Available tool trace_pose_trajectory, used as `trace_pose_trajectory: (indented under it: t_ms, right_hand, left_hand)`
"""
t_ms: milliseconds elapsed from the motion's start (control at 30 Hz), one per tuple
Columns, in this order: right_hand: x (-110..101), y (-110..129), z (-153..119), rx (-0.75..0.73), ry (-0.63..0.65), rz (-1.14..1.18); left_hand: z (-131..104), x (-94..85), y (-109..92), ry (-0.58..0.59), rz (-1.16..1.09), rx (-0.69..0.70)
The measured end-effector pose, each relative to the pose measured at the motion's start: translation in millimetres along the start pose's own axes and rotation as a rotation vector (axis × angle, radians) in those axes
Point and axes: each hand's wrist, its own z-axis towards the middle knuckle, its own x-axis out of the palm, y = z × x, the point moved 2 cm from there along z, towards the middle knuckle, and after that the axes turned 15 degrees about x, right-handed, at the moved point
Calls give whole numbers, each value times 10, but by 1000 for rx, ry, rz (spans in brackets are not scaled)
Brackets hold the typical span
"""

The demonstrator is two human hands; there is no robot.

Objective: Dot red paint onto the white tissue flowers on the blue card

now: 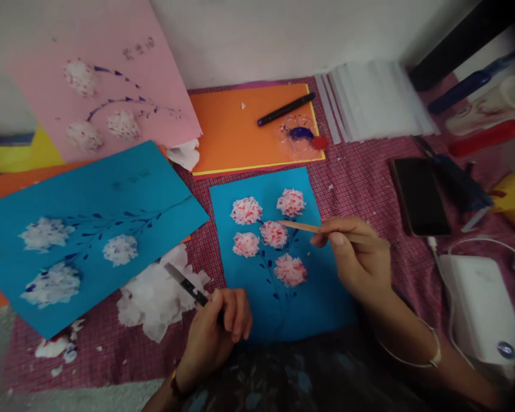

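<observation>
Right hand (363, 260): clamped with thumb and fingers around a slender wooden stick (300, 226), some way back from its tip; pointed at the middle flower (273, 234), touching or just above, cannot tell which.
Left hand (217, 320): curled, with fingers clamped on a black-handled tool (186, 283); aimed toward the upper left, over ruffled white paper (154, 297).
Flowered blue sheet (326, 297): lying flat on the cloth-covered surface (356, 177), between and beyond both wrists; dotted with five pink-and-white flowers and a dark painted stem (269, 264).
Handling of the sheet: probably light and bendable; best taken by a bare edge or corner, clear of flowers and paint.
Handling of the flowers: likely soft, easily crushed; better steadied low at the rim than pressed on top.
Handling of the stick: seemingly light and stiff; easiest to guide from the middle of the shaft.
Beyond the sheet: orange sheet (223, 126), bearing a dark marker (286, 109) and a clear dish with blue paint (300, 134).
</observation>
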Motion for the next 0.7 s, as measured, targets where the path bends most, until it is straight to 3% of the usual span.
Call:
trace_pose_trajectory:
  t_ms: [267, 700]
  right_hand:
    - [36, 37, 85, -58, 11, -193]
    - [84, 44, 99, -39, 64, -134]
  left_hand:
    - [3, -18, 19, 11, 20, -14]
    - [-48, -77, -12, 53, -6, 25]
